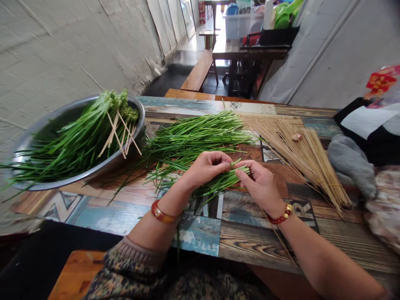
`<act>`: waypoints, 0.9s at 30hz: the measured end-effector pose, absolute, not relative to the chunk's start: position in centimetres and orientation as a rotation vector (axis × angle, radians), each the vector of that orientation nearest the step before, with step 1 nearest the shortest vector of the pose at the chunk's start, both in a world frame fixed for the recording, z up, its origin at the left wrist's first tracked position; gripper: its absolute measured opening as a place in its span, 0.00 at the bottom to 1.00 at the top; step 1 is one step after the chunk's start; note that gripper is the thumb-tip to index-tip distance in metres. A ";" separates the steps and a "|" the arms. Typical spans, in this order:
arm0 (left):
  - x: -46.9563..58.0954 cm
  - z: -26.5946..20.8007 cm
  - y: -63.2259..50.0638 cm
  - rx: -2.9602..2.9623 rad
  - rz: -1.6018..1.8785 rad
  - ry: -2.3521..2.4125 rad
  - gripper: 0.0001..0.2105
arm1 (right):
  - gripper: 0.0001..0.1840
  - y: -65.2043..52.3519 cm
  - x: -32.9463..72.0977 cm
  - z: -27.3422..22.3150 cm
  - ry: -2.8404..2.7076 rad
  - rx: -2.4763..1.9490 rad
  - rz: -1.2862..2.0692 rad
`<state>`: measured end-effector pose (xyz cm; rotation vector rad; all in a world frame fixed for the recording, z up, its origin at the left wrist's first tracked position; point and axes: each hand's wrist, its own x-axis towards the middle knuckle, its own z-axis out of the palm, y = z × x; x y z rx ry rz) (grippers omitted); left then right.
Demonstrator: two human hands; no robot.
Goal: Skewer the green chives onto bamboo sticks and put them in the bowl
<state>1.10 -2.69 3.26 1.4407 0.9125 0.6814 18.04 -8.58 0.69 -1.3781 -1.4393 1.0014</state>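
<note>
Pinching green stalks (pixel 227 178), 2 curled hands (pixel 206 170) (pixel 261 183)

Left hand (pixel 208 169) beside right hand (pixel 263 184), both curled

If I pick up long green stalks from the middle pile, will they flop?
Probably a bit: the green stalks have thin dark ends that curve on the table, so those may droop. Their paler ends lie straighter, so they might feel stiffer. Each looks skinny, so it's likely light.
</note>
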 end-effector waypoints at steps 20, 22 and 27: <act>0.9 3.3 -2.5 1.399 0.618 0.865 0.13 | 0.11 -8.8 18.1 0.7 -1.501 -1.386 0.952; 0.9 3.2 -2.5 1.403 0.618 0.864 0.13 | 0.11 -8.8 18.1 0.8 -1.499 -1.388 0.950; 0.9 3.0 -2.5 1.401 0.623 0.851 0.13 | 0.10 -8.7 18.1 1.0 -1.509 -1.387 0.942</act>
